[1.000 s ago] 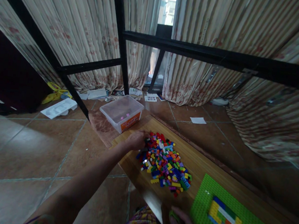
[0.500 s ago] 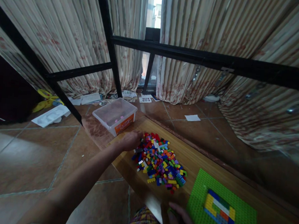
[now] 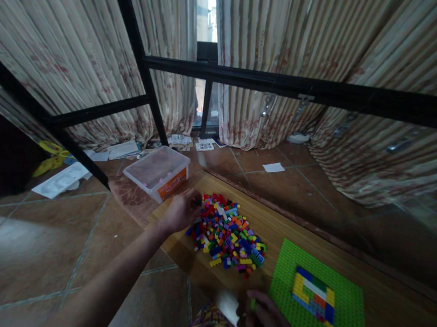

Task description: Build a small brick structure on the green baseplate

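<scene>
My left hand (image 3: 182, 212) is at the far left edge of a heap of mixed-colour toy bricks (image 3: 228, 235) on the wooden bench. Its fingers are curled, and a small dark toy brick (image 3: 198, 202) shows at the fingertips. Low in the view, my right hand (image 3: 272, 323) pinches a small green toy brick (image 3: 253, 304) beside the near left corner of a green baseplate (image 3: 347, 304). Fixed on that plate is a flat rectangle of coloured bricks (image 3: 314, 296), with blue, yellow, white, orange and grey among them.
A clear plastic box (image 3: 157, 171) with an orange label stands at the bench's far left end. The wooden bench (image 3: 292, 227) runs toward the lower right. Black metal bars (image 3: 248, 76) cross in front of striped curtains (image 3: 289, 38). Papers (image 3: 273, 167) and white packaging (image 3: 62, 179) lie on the tiled floor.
My left hand has lifted slightly off the heap's edge, with the dark brick showing at its fingertips. My right hand has turned so its green brick shows more. The view has shifted.
</scene>
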